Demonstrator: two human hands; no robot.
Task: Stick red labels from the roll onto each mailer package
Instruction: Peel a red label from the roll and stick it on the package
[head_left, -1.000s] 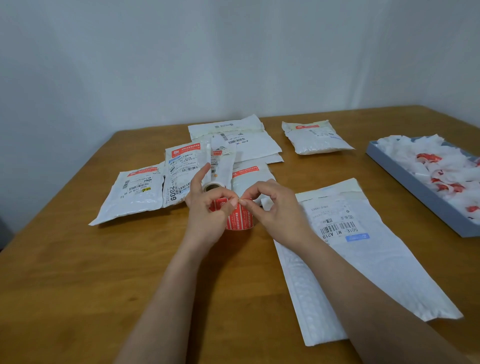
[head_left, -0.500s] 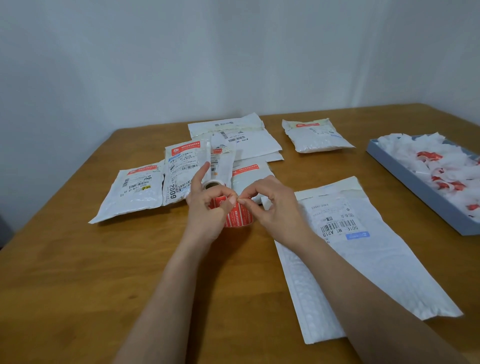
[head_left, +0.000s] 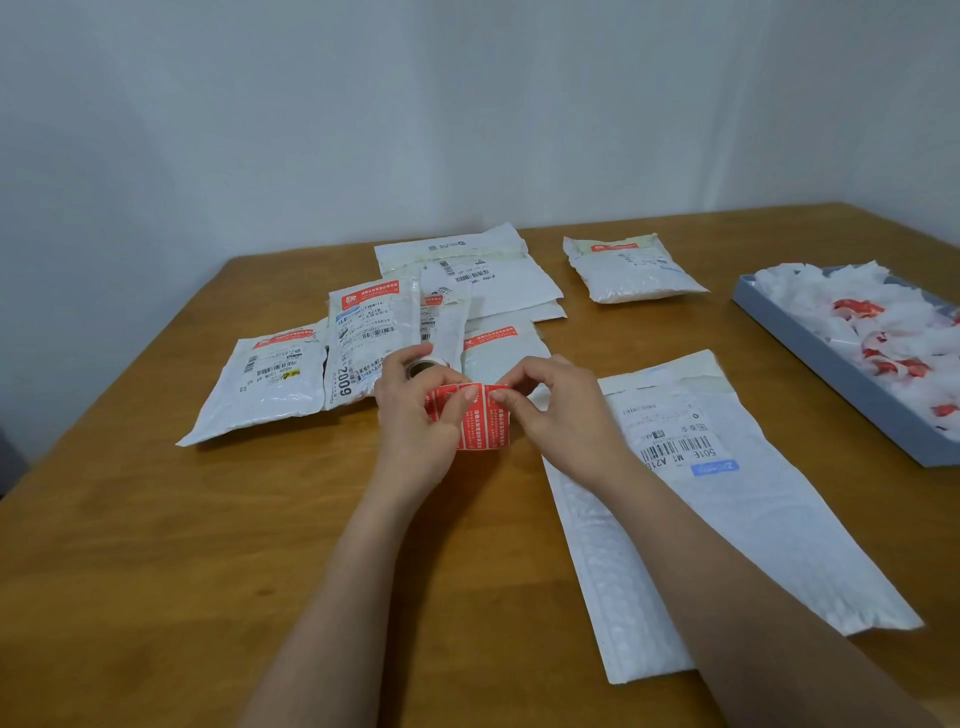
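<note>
Both hands meet at frame centre: your left hand (head_left: 415, 415) grips the label roll (head_left: 470, 415) steady so your right hand (head_left: 556, 410) can pinch its loose label edge; the unlabelled mailer (head_left: 727, 499) waits lower right.

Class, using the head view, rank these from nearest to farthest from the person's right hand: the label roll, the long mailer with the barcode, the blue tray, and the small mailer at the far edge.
1. Label roll: touching the right hand, at its left.
2. Long mailer: under the right wrist, on the right.
3. Small mailer and blue tray: both well off, too close to call.
</note>
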